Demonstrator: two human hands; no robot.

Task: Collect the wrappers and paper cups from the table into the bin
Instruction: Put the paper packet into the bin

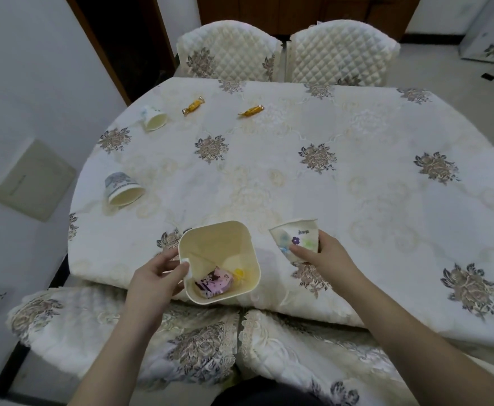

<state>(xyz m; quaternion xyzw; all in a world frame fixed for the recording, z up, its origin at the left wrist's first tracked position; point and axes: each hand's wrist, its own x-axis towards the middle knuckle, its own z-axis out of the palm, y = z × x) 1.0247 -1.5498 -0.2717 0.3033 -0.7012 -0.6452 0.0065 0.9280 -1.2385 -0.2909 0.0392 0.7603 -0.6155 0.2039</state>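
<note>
A cream square bin (210, 235) stands at the table's near edge, and my left hand (155, 275) grips its left rim. Inside lie a pink-purple wrapper (213, 284) and a yellow wrapper (239, 272). My right hand (324, 254) holds a squashed paper cup (297, 238) with a purple flower, just right of the bin. Two other paper cups lie on their sides: one (121, 189) at the left edge, one (153, 118) at the far left. Two gold candy wrappers (193, 106) (251, 110) lie at the far side.
The table (357, 186) has a white floral quilted cloth. Two padded chairs (228, 51) (342, 51) stand at the far side, and two more (122, 326) (313, 347) are tucked in close to me. A white wall (20, 83) runs along the left.
</note>
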